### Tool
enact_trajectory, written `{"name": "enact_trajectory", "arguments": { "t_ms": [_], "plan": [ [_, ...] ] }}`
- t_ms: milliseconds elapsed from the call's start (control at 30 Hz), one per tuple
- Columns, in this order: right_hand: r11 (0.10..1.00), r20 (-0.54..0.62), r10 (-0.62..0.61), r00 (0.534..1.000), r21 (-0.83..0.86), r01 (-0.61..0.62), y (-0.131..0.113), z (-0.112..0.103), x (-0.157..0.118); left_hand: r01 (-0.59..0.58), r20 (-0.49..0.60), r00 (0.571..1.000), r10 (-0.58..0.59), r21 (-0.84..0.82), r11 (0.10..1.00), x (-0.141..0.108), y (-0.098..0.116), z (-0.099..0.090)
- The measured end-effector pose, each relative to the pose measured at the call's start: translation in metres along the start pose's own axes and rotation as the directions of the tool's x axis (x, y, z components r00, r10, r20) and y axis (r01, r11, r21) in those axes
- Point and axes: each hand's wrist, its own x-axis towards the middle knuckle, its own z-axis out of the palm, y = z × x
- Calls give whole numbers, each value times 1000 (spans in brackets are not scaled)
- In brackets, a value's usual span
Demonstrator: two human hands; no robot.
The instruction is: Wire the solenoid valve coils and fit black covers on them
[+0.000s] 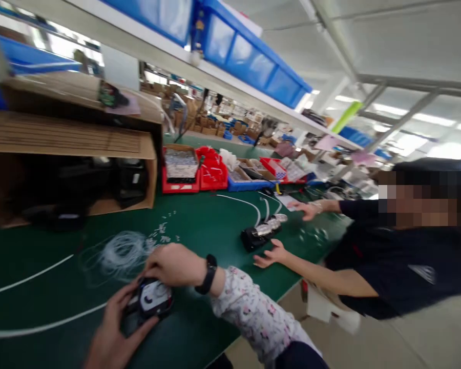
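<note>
A small black device [155, 298] with a pale, angular inner face lies at the table's near edge. My left hand [117, 325] wraps round its left and near sides, thumb along the front. Over its far edge is my right hand [172, 264], fingers curled down and pinched together; whatever they pinch is hidden. A black band [208, 274] circles that wrist. Just beyond my hands sits a coil of thin clear tubing [125, 251], with small clear bits [161, 233] scattered beside it. A white tube [46, 328] runs from the left edge towards the device.
Another person [399, 256] sits at the right, both hands near a black unit with silver cylinders [267, 228] and white tubes. At the left stands a cardboard box [149, 174] holding black parts. Red bins [180, 187] line the back, below a shelf with blue crates [253, 56].
</note>
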Motion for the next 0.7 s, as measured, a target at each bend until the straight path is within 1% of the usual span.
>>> {"name": "enact_trajectory", "arguments": {
  "t_ms": [67,200,333,433,533,700],
  "plan": [
    [999,-14,-33,999,34,33,2,5,1,24,51,998,-22,-27,999,-1,0,-5],
    [996,-14,-54,998,76,55,1,9,6,11,105,994,-3,-78,997,0,-1,-8],
    [997,1,-20,1000,76,20,-6,8,7,2,132,991,16,-130,992,-3,-5,-7],
    [998,19,16,1000,57,-17,-9,7,8,-13,125,992,29,-123,992,-4,-7,-9],
    [998,33,57,998,20,-57,-12,7,11,-26,129,991,41,-116,993,-3,-5,-11],
    [994,44,107,993,-42,-105,-16,7,14,-7,138,990,24,-120,993,-3,-1,-13]
  ]
}}
